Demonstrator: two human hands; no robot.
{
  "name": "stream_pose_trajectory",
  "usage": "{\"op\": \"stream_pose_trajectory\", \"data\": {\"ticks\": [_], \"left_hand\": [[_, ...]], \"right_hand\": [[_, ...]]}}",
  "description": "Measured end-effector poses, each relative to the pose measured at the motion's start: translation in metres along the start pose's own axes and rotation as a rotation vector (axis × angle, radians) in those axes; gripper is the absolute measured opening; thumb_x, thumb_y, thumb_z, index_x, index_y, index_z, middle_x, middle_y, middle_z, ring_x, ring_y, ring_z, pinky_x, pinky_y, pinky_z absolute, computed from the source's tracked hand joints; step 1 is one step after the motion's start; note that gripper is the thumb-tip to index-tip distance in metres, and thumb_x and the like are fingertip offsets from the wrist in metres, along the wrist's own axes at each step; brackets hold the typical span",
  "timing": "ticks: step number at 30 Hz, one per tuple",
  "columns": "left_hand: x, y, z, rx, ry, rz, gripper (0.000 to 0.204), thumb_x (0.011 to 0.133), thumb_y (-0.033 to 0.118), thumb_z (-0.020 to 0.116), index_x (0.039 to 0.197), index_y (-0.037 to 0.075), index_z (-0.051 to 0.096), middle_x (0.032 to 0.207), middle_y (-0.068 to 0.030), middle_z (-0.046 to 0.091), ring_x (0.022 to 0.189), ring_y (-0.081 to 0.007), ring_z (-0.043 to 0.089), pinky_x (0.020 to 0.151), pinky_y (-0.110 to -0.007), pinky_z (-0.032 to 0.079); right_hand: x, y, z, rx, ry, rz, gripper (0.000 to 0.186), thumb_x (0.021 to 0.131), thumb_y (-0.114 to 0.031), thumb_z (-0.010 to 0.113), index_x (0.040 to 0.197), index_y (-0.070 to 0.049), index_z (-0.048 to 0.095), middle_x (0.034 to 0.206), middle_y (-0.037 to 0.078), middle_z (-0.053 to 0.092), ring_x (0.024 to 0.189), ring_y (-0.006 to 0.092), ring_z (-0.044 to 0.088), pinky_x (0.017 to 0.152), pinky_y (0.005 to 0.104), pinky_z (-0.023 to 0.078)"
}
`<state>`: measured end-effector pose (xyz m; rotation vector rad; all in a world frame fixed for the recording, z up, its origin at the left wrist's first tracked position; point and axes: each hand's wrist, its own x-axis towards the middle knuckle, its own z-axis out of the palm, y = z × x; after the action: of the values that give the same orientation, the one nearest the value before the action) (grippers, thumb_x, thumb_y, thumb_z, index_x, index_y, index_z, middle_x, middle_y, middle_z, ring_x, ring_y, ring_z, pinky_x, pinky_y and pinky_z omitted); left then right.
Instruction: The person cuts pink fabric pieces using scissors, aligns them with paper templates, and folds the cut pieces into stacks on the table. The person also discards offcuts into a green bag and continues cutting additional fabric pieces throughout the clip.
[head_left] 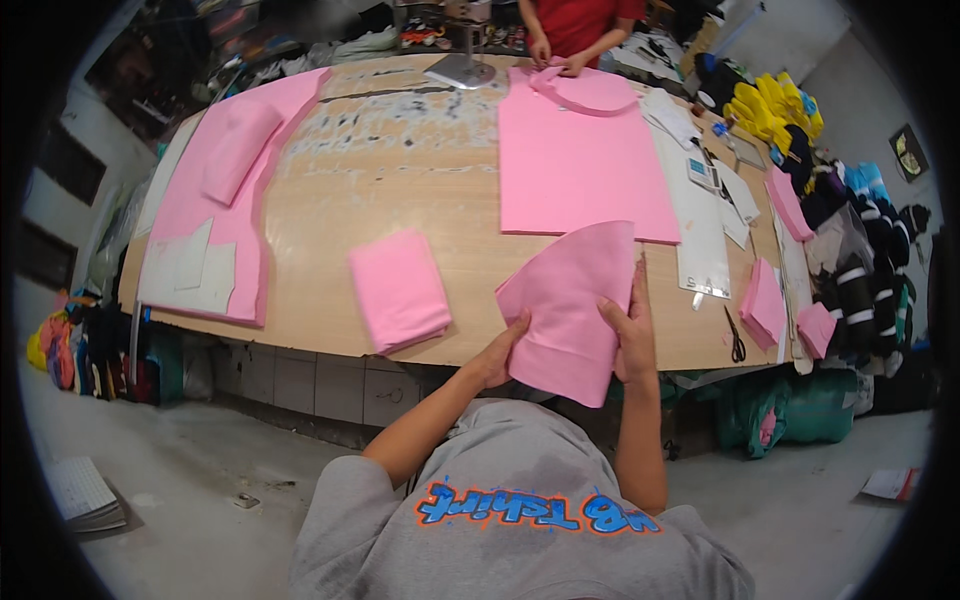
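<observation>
I hold a pink foam sheet (570, 310) up over the near edge of the wooden table (400, 180) — my left hand (497, 352) grips its lower-left edge, my right hand (630, 335) its right side, beside scissors (736, 340).

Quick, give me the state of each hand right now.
Left hand: closed on the lower left edge of the pink fabric piece.
Right hand: closed on the same piece's right edge.

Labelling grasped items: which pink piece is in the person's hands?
The curved-edged pink sheet at the table's near edge, pinched between left hand and right hand. The folded pink stack and large flat sheet lie untouched.
</observation>
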<state>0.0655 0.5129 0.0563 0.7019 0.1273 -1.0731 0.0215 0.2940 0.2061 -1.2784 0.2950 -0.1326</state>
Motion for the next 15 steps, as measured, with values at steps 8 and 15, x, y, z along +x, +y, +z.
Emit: {"op": "stream_pose_trajectory", "data": {"ticks": [8,15], "left_hand": [[-0.109,0.005,-0.123,0.395,0.528,0.356,0.054,0.109,0.032,0.078,0.149,-0.002,0.065,0.138,-0.0084,0.073,0.126,-0.0187,0.069,0.108,-0.035,0.055],[-0.156,0.078,-0.131,0.419,0.818,0.713,0.057,0.12,0.046,0.058,0.141,-0.006,0.069,0.125,-0.0113,0.075,0.116,-0.0188,0.066,0.105,-0.037,0.053]], "right_hand": [[0.029,0.205,0.071,-0.1,-0.084,0.334,0.069,0.111,-0.017,0.07,0.169,0.005,0.041,0.156,0.018,0.061,0.141,0.0252,0.06,0.12,0.0394,0.05],[0.088,0.188,0.186,-0.248,-0.225,0.123,0.06,0.114,-0.019,0.068,0.165,0.0,0.045,0.14,0.017,0.072,0.125,0.0217,0.07,0.107,0.0373,0.058]]}}
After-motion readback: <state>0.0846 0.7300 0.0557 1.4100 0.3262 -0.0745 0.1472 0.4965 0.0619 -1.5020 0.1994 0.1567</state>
